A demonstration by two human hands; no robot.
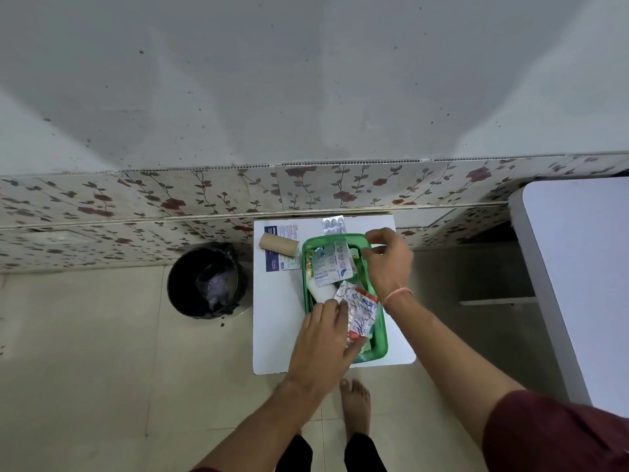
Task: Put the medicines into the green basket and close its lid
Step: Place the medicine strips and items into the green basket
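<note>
Medicines [332, 264], mostly foil blister strips, fill the green basket [380, 349] on a white worktop [277, 318]. The left hand [323, 338] presses a crinkled foil strip [359, 313] down; the right hand [388, 257] pinches at the far rim. One blister strip [333, 225], a beige roll [278, 244] and a leaflet [282, 262] lie outside. Light and slippery, the strips look best gripped by their edges.

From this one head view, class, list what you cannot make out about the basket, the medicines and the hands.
- Green basket: its lid cannot be identified; the left hand covers the near left rim.
- Foil strips: printing too small to read.
- Right hand: fingertips blurred at the far rim, so any grip is unclear.
- White item in the basket: mostly buried under packets.
- Blister strip on the table: tablets too small to count.
</note>
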